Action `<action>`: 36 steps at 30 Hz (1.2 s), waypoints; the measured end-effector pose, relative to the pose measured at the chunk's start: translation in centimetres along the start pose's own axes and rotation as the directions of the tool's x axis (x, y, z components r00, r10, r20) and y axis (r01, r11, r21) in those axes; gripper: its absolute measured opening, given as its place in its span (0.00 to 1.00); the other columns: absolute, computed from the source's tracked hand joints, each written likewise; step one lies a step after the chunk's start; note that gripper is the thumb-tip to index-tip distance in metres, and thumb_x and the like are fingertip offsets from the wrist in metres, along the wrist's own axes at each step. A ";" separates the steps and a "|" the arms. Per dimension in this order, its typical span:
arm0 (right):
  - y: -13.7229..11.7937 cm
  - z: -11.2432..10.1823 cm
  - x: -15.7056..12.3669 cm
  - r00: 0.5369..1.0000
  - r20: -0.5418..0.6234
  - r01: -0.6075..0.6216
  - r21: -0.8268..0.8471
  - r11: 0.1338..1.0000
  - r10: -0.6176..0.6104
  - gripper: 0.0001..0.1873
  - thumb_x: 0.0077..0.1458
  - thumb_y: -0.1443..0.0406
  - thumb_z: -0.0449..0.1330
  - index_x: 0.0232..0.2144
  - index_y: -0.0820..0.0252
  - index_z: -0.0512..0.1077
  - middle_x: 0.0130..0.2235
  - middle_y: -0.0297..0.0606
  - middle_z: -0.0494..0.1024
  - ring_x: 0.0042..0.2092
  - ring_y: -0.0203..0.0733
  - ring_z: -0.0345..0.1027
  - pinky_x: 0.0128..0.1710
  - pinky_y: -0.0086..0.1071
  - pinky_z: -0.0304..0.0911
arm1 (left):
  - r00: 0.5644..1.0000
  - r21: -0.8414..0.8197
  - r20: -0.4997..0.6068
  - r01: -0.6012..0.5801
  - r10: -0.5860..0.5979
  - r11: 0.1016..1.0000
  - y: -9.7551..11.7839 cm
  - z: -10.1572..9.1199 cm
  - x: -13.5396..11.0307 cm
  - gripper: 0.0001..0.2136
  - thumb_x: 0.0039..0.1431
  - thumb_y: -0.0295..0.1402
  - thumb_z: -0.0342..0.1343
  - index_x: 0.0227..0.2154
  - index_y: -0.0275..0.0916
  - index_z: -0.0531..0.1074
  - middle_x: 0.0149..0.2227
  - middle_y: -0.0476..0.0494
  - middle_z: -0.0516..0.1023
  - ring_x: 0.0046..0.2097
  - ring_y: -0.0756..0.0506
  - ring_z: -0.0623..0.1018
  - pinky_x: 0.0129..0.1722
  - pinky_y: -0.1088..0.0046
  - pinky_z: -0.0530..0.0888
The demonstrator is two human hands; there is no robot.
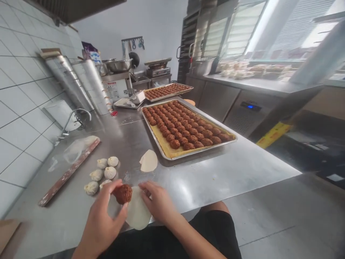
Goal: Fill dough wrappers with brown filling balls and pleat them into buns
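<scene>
- Left hand (105, 216) grips a brown ball of filling (124, 194) between thumb and fingers, the fingers curved around its far side.
- Right hand (159, 201), just beside the left, has its fingers drawn in narrow, pinching the upper edge of a thin dough round (138, 216).
- That dough round lies between the two hands, under the ball's right side in view; whether ball and dough touch cannot be told.
- Six pleated buns (110, 172) sit just beyond the left hand, which partly covers the nearest one.
- Farther to the left of that hand, a floury wooden stick (70, 172) lies slantwise, with a clear plastic bag (77, 149) by its far end.
- Straight beyond the right hand, more flat dough (148, 161) rests on the steel table (194, 185).
- Ahead and to the right of the right hand is a large tray (201, 151), lined with yellow paper (159, 139) and bearing rows of similar brown balls (185, 133).
- Past it, well apart from both hands, stands a second tray (188, 89) of brown balls.
</scene>
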State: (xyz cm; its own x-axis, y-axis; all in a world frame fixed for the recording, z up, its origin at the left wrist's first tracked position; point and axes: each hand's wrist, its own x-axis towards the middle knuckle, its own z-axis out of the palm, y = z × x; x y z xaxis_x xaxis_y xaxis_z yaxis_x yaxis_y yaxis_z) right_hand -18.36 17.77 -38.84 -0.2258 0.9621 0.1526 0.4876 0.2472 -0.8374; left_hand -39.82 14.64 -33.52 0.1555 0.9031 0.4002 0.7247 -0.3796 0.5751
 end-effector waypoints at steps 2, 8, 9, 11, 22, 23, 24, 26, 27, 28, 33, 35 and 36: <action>0.0 0.5 -0.1 1.000 -0.010 -0.019 -0.006 1.000 0.019 0.13 0.63 0.67 0.57 0.46 0.57 0.78 0.42 0.39 0.83 0.40 0.43 0.76 0.44 0.35 0.67 | 0.998 0.090 0.029 -0.067 0.064 0.994 -0.6 0.3 -1.7 0.23 0.61 0.34 0.59 0.59 0.47 0.65 0.57 0.40 0.75 0.58 0.37 0.77 0.57 0.57 0.77; -0.2 1.5 0.5 0.995 -0.053 -0.081 0.050 0.995 0.083 0.12 0.62 0.66 0.58 0.44 0.56 0.80 0.43 0.39 0.85 0.43 0.45 0.78 0.48 0.39 0.70 | 0.971 0.059 0.168 -0.183 0.171 0.981 -1.1 2.2 -2.3 0.22 0.62 0.27 0.55 0.59 0.46 0.65 0.55 0.39 0.75 0.57 0.39 0.77 0.57 0.59 0.77; -0.2 1.5 0.5 0.994 -0.056 -0.093 0.068 0.993 0.096 0.12 0.62 0.65 0.58 0.44 0.55 0.80 0.43 0.38 0.85 0.43 0.45 0.78 0.49 0.39 0.70 | 0.967 0.040 0.185 -0.186 0.176 0.982 -1.3 2.6 -2.1 0.22 0.62 0.26 0.54 0.58 0.45 0.65 0.55 0.39 0.75 0.57 0.39 0.76 0.57 0.58 0.77; -0.2 1.6 0.6 0.991 -0.061 -0.110 0.093 0.990 0.116 0.11 0.62 0.65 0.59 0.45 0.55 0.79 0.44 0.38 0.85 0.43 0.45 0.79 0.49 0.39 0.71 | 0.961 0.011 0.214 -0.182 0.176 0.983 -1.8 3.3 -2.0 0.21 0.62 0.26 0.54 0.58 0.45 0.65 0.55 0.39 0.74 0.57 0.39 0.76 0.57 0.58 0.77; -1.5 1.1 1.4 0.995 0.050 -0.090 0.185 0.979 0.082 0.12 0.62 0.67 0.59 0.46 0.56 0.80 0.44 0.38 0.85 0.46 0.45 0.79 0.50 0.38 0.71 | 0.989 0.068 0.133 -0.069 0.059 0.995 -2.9 2.5 -2.7 0.16 0.70 0.37 0.52 0.58 0.50 0.72 0.59 0.41 0.75 0.54 0.41 0.80 0.51 0.62 0.79; -1.8 1.0 1.5 0.996 0.056 -0.081 0.194 0.978 0.071 0.12 0.62 0.67 0.59 0.46 0.56 0.80 0.44 0.39 0.85 0.46 0.45 0.79 0.50 0.38 0.71 | 0.991 0.041 0.129 -0.038 0.032 0.998 -3.1 2.3 -1.9 0.16 0.72 0.35 0.49 0.57 0.50 0.73 0.56 0.42 0.77 0.54 0.41 0.79 0.52 0.62 0.78; -2.0 1.0 1.5 0.996 0.059 -0.070 0.201 0.977 0.060 0.12 0.62 0.67 0.58 0.46 0.56 0.80 0.44 0.39 0.85 0.46 0.45 0.79 0.50 0.38 0.71 | 0.989 0.004 0.147 -0.006 0.005 1.000 -3.4 2.2 -1.1 0.16 0.73 0.34 0.47 0.56 0.49 0.74 0.54 0.42 0.79 0.54 0.42 0.79 0.53 0.62 0.77; -2.5 0.8 1.5 0.997 0.062 -0.050 0.210 0.976 0.038 0.13 0.63 0.66 0.57 0.46 0.55 0.80 0.44 0.38 0.85 0.46 0.45 0.79 0.50 0.38 0.70 | 0.973 -0.069 0.230 0.045 -0.028 0.997 -3.9 2.3 0.6 0.14 0.72 0.35 0.49 0.54 0.48 0.76 0.51 0.44 0.81 0.54 0.41 0.78 0.54 0.60 0.76; -2.7 0.8 1.4 0.998 0.059 -0.043 0.209 0.977 0.032 0.13 0.64 0.66 0.57 0.46 0.54 0.80 0.44 0.37 0.85 0.46 0.45 0.79 0.50 0.38 0.70 | 0.961 -0.096 0.275 0.066 -0.038 0.993 -4.1 2.4 1.3 0.13 0.71 0.37 0.51 0.52 0.48 0.77 0.49 0.45 0.81 0.53 0.40 0.78 0.54 0.59 0.75; -2.8 0.8 1.3 0.998 0.053 -0.042 0.203 0.978 0.032 0.13 0.64 0.66 0.57 0.45 0.54 0.80 0.44 0.37 0.85 0.46 0.44 0.79 0.50 0.37 0.70 | 0.949 -0.115 0.313 0.085 -0.045 0.990 -4.2 2.6 1.8 0.12 0.70 0.38 0.54 0.51 0.49 0.78 0.47 0.46 0.82 0.51 0.40 0.78 0.53 0.59 0.75; -2.3 1.5 -0.3 0.997 -0.047 -0.051 0.109 0.993 0.057 0.11 0.63 0.67 0.58 0.46 0.56 0.77 0.43 0.38 0.82 0.45 0.44 0.76 0.48 0.38 0.70 | 0.948 -0.142 0.306 0.134 -0.085 0.981 -3.7 3.0 1.8 0.09 0.69 0.39 0.55 0.37 0.46 0.80 0.38 0.47 0.80 0.45 0.42 0.76 0.46 0.62 0.73; -1.9 2.0 -1.0 0.995 -0.098 -0.023 0.027 0.999 0.026 0.13 0.62 0.69 0.58 0.48 0.57 0.75 0.46 0.41 0.80 0.49 0.47 0.74 0.51 0.42 0.69 | 0.957 -0.172 0.279 0.126 -0.074 0.977 -3.2 2.9 1.1 0.10 0.70 0.38 0.54 0.37 0.45 0.79 0.39 0.47 0.79 0.45 0.42 0.76 0.47 0.63 0.73; -1.8 2.1 -1.2 0.993 -0.122 -0.008 -0.018 1.000 0.006 0.13 0.61 0.70 0.58 0.48 0.58 0.75 0.46 0.42 0.79 0.50 0.49 0.72 0.53 0.44 0.68 | 0.962 -0.184 0.265 0.115 -0.063 0.976 -2.9 2.9 0.8 0.10 0.71 0.38 0.53 0.37 0.45 0.78 0.40 0.46 0.79 0.45 0.43 0.76 0.47 0.63 0.73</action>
State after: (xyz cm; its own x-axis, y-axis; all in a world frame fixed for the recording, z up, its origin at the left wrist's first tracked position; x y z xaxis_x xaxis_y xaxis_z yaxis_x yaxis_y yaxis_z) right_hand -20.78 15.94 -38.64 -0.1188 0.9703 0.2106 0.5040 0.2417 -0.8292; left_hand -39.91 17.01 -36.94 0.2817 0.9462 0.1593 0.6020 -0.3036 0.7386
